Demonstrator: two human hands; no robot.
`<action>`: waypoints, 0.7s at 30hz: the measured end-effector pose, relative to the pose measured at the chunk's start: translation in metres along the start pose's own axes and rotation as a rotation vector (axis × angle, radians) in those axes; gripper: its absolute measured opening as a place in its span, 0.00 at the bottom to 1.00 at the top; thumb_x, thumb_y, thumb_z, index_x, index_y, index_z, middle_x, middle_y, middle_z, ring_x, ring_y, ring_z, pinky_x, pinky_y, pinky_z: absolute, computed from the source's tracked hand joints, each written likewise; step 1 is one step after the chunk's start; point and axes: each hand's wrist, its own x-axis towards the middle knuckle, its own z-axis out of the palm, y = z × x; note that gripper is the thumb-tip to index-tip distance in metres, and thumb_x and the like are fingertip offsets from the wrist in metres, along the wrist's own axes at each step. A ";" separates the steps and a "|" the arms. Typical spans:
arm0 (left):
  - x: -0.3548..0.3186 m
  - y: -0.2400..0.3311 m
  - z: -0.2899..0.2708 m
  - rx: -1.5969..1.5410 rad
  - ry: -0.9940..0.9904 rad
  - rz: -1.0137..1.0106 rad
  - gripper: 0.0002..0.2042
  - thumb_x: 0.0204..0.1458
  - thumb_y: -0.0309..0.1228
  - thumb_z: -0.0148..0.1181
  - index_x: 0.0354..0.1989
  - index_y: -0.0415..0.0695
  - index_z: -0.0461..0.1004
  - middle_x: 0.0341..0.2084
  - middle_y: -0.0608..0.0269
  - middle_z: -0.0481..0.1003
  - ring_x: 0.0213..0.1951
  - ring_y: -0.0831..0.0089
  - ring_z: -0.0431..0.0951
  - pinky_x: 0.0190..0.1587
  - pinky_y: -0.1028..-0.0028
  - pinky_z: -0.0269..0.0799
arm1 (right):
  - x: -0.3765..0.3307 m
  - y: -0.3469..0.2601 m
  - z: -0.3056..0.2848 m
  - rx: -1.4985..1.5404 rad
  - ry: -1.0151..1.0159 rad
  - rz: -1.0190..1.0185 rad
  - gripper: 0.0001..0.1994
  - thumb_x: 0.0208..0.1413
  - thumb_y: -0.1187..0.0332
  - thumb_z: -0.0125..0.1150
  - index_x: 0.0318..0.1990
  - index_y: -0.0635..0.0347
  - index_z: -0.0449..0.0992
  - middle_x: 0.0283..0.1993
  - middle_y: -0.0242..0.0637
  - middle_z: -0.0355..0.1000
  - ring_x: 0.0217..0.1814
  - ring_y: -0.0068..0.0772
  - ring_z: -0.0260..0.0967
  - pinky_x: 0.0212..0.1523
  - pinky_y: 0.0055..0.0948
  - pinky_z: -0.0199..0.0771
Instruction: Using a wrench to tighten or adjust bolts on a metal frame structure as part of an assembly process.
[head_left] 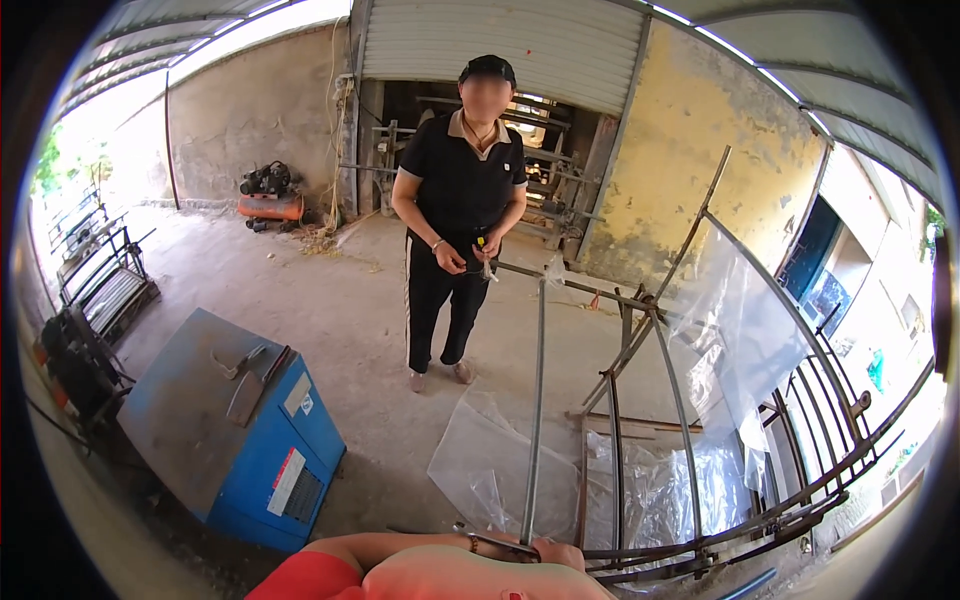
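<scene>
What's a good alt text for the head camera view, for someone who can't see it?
The wearer's left hand is at the near end of a metal pole, beside a metal frame and clear plastic sheeting. Ahead, a person in dark clothes faces the camera, hands near the waist. A blue cabinet stands on the left.

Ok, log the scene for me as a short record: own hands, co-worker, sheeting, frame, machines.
Own hands: one own hand at the near end of a metal bar; left or right, and grip, unclear
Co-worker: person in dark clothes, standing opposite, hands at waist height
Sheeting: clear plastic sheet left of the bar, more plastic to the right
Frame: metal frame at right
Machines: blue cabinet at left; orange-tanked compressor near the back wall
</scene>
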 end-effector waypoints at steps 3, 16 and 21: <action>-0.018 0.038 0.004 0.126 0.068 -0.202 0.17 0.59 0.37 0.35 0.49 0.49 0.69 0.47 0.64 0.70 0.47 0.73 0.68 0.53 0.73 0.58 | 0.000 -0.011 -0.019 -0.073 -0.068 0.077 0.14 0.48 0.50 0.47 0.34 0.49 0.68 0.26 0.44 0.72 0.32 0.49 0.72 0.30 0.45 0.69; 0.031 -0.022 0.011 0.640 0.095 -0.096 0.17 0.58 0.41 0.35 0.46 0.48 0.67 0.42 0.53 0.70 0.45 0.63 0.70 0.48 0.69 0.62 | -0.005 -0.014 -0.007 0.007 0.188 -0.029 0.22 0.41 0.41 0.55 0.28 0.51 0.69 0.19 0.39 0.70 0.23 0.46 0.70 0.24 0.43 0.67; 0.028 -0.022 0.008 0.790 0.111 -0.045 0.17 0.57 0.42 0.35 0.46 0.48 0.67 0.41 0.50 0.70 0.44 0.59 0.70 0.46 0.68 0.64 | -0.010 -0.024 -0.010 -0.012 0.243 0.059 0.20 0.42 0.45 0.56 0.26 0.52 0.68 0.20 0.37 0.71 0.24 0.44 0.71 0.25 0.41 0.68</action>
